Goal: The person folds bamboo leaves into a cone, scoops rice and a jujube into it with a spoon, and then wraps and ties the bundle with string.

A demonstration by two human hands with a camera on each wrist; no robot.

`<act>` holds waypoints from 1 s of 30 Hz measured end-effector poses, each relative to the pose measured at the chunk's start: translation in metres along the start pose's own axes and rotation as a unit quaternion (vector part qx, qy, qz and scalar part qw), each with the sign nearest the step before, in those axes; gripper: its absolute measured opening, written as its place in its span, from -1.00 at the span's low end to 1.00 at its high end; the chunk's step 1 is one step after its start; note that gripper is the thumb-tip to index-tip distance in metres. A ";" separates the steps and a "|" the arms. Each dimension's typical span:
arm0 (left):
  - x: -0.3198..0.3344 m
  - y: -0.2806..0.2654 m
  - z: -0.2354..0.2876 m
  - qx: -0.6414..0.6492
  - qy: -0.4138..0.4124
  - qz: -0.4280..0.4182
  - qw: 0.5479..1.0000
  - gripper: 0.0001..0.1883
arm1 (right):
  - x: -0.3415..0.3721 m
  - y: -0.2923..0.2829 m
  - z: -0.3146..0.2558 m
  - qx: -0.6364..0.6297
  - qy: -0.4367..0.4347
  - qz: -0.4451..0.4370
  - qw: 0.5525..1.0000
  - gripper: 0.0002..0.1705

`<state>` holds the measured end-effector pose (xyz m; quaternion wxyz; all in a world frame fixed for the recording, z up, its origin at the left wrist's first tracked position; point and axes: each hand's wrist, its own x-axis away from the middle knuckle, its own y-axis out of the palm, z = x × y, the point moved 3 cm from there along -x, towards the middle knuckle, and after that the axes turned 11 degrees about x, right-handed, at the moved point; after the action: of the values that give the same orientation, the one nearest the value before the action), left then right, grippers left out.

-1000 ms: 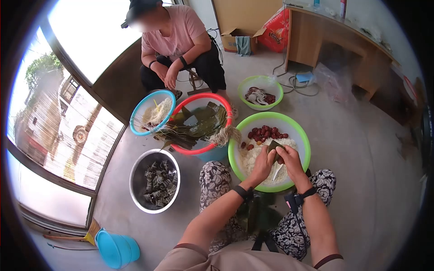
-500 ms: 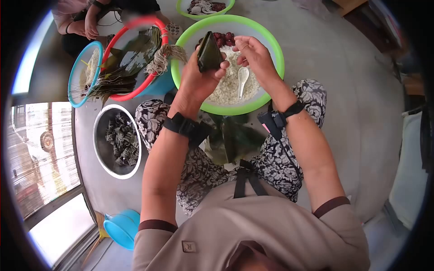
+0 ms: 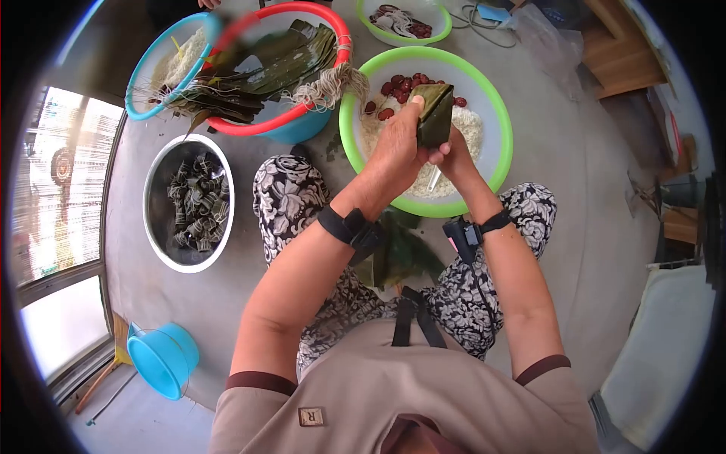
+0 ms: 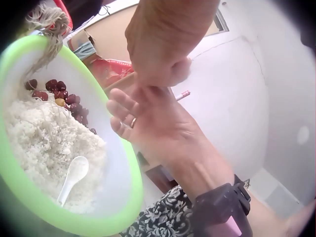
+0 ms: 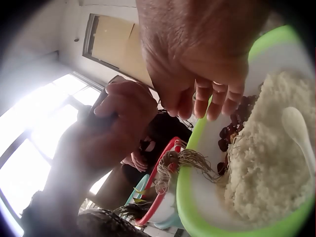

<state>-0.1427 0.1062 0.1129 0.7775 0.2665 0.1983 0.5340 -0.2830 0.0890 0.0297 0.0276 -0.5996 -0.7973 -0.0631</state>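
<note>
A dark green leaf-wrapped zongzi [image 3: 436,125] is gripped in my left hand [image 3: 397,142], its thumb on the upper face. Just below it, my right hand [image 3: 458,157] is close by, with the fingertips near its lower end. The left wrist view shows the right palm [image 4: 165,123] turned up, fingers loosely bent. Both hands are over a green-rimmed basin [image 3: 502,136]. It holds white rice [image 4: 44,133], dark red jujubes [image 3: 408,85] and a white spoon [image 4: 74,177]. In the right wrist view the zongzi is mostly hidden behind the blurred left hand [image 5: 126,111].
Leaves [image 3: 280,64] lie in a red-rimmed tub [image 3: 344,38], with string [image 3: 329,85] over its edge. A metal bowl [image 3: 228,189] of tied zongzi [image 3: 200,200] stands at left, a blue bucket [image 3: 162,359] nearer me. More leaves [image 3: 401,250] lie between my legs.
Both hands were together on the leaf packet; half a second ago the right hand was apart from it. Now the right hand is back close beside the zongzi. The head view has shifted.
</note>
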 end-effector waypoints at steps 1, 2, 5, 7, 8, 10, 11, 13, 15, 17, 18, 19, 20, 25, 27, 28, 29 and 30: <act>-0.003 -0.003 -0.004 0.046 -0.031 0.005 0.998 -0.56 | 0.001 0.006 -0.006 0.066 0.003 0.029 0.997 -0.12; -0.001 -0.004 -0.004 0.048 -0.031 0.006 0.998 -0.56 | 0.001 0.010 -0.012 0.131 0.006 0.058 0.990 -0.03; -0.002 -0.001 -0.005 0.038 -0.033 0.006 0.999 -0.56 | -0.030 0.005 0.022 0.008 -0.083 0.012 0.996 0.13; 0.002 0.002 -0.002 0.146 -0.099 0.063 0.982 -0.60 | -0.047 0.009 0.041 -0.163 -0.196 -0.087 0.963 0.38; 0.002 0.001 -0.001 0.147 -0.097 0.063 0.982 -0.60 | -0.052 0.014 0.039 -0.162 -0.196 -0.089 0.963 0.38; -0.011 -0.008 -0.012 0.131 -0.113 0.118 0.978 -0.55 | -0.069 0.015 0.050 -0.186 -0.193 -0.095 0.959 0.28; -0.008 -0.006 -0.007 0.133 -0.110 0.120 0.978 -0.55 | -0.074 0.022 0.045 -0.190 -0.197 -0.103 0.956 0.23; 0.002 0.000 0.009 0.120 -0.074 0.139 0.980 -0.57 | -0.078 0.040 0.032 -0.195 -0.210 -0.122 0.950 0.13; 0.004 -0.006 0.009 0.132 -0.089 0.115 0.981 -0.60 | -0.086 0.064 0.008 -0.149 -0.089 -0.020 0.985 -0.32; 0.001 -0.008 0.008 0.143 -0.112 0.095 0.979 -0.63 | -0.095 0.064 0.012 -0.102 0.039 0.085 0.990 -0.71; 0.001 -0.006 0.011 0.148 -0.102 0.102 0.978 -0.65 | -0.103 0.060 0.021 -0.070 0.060 0.065 0.994 -0.67; 0.000 -0.005 0.012 0.154 -0.092 0.109 0.978 -0.68 | -0.114 0.056 0.030 -0.038 0.081 0.046 0.995 -0.61; 0.001 -0.003 0.011 0.154 -0.089 0.107 0.978 -0.68 | -0.123 0.051 0.039 -0.003 0.100 0.026 0.995 -0.54; 0.002 -0.004 0.012 0.125 -0.083 0.105 0.983 -0.67 | -0.113 0.041 0.048 -0.024 0.007 0.000 1.000 -0.47; 0.003 -0.006 0.011 0.126 -0.082 0.096 0.984 -0.64 | -0.089 0.040 0.033 -0.082 -0.021 0.009 0.996 -0.53; 0.002 -0.007 0.009 0.127 -0.084 0.091 0.984 -0.59 | -0.082 0.036 0.025 -0.143 -0.047 0.019 0.988 -0.59; 0.003 -0.009 0.009 0.127 -0.084 0.089 0.984 -0.59 | -0.081 0.024 0.026 -0.143 -0.048 0.019 0.988 -0.59; 0.003 -0.010 0.009 0.096 -0.092 0.075 0.988 -0.56 | -0.082 0.011 0.027 -0.096 -0.051 -0.015 0.994 -0.63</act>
<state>-0.1287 0.1045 0.1134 0.7207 0.4022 0.1557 0.5427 -0.2491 0.0174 -0.0066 -0.0718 -0.5899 -0.7968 -0.1090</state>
